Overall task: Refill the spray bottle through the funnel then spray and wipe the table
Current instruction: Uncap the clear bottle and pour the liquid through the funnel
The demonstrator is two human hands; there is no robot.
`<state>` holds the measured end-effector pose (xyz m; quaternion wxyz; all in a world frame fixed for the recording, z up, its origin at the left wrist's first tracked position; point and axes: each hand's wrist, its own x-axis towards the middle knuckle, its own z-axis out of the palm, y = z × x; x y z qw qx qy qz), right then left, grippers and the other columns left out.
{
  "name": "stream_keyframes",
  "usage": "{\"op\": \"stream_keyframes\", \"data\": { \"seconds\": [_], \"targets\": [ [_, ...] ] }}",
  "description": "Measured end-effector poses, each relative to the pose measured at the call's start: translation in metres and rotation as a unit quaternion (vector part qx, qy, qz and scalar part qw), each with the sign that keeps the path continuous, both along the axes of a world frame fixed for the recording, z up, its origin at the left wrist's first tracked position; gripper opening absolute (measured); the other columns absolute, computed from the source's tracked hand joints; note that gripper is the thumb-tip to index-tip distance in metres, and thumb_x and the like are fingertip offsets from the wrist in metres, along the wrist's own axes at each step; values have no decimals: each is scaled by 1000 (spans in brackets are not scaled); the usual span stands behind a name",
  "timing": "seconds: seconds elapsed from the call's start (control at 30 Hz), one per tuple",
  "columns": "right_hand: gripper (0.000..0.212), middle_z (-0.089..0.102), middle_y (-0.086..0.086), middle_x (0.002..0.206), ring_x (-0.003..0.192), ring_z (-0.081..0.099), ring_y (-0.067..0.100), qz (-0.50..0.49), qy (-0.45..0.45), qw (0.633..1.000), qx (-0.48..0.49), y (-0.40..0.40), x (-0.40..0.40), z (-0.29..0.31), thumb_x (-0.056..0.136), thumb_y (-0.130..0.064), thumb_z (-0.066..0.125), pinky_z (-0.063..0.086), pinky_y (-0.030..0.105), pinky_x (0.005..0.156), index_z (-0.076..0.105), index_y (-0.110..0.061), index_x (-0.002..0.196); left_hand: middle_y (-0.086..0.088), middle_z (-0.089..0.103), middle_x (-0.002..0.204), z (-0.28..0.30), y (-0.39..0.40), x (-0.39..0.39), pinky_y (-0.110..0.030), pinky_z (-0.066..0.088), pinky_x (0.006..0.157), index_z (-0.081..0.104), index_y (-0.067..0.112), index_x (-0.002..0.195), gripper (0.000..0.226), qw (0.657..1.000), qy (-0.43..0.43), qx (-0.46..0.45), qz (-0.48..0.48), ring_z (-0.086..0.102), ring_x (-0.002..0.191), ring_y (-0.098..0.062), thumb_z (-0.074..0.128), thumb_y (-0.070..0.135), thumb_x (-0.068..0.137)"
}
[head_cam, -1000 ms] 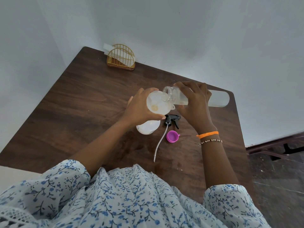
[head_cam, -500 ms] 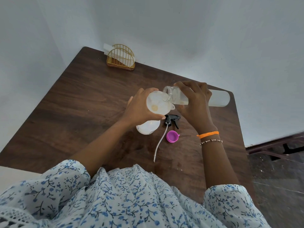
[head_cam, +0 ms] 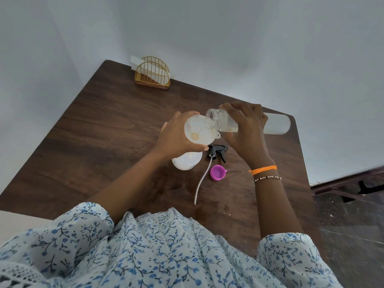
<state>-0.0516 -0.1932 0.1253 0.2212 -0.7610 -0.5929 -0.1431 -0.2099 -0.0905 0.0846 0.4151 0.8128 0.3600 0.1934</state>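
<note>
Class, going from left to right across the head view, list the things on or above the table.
Gold wire rack → left hand → funnel → right hand → frosted refill bottle's base end.

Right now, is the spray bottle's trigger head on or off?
Off: the trigger head lies on the table, its tube stretched out, beside the spray bottle.

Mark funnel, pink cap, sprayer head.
funnel (head_cam: pixel 198 132), head view, inside of the bowl
pink cap (head_cam: pixel 217 172), head view, open inside
sprayer head (head_cam: pixel 216 151), head view, black body beside the trigger
</note>
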Motion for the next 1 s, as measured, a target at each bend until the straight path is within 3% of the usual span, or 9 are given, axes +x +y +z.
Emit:
{"op": "stream_keyframes", "data": {
  "seconds": [0.53, 1.0],
  "targets": [
    [57, 60, -1, 118, 106, 45, 29, 0, -2, 1000, 6, 0, -2, -1, 66, -10, 77, 33, 41, 83, 59, -24, 118, 4, 45, 124, 2, -1, 0, -52, 37, 102, 39, 34, 132, 89, 1000, 9, 2, 0, 45, 111, -13, 83, 48, 56],
    [56, 60, -1, 116, 105, 46, 30, 1, -2, 1000, 8, 2, -2, -2, 65, -12, 78, 33, 41, 82, 60, -24, 117, 10, 41, 114, 5, -1, -3, -50, 37, 101, 40, 35, 131, 89, 1000, 3, -5, 0, 41, 102, -9, 84, 47, 55]
  ]
}}
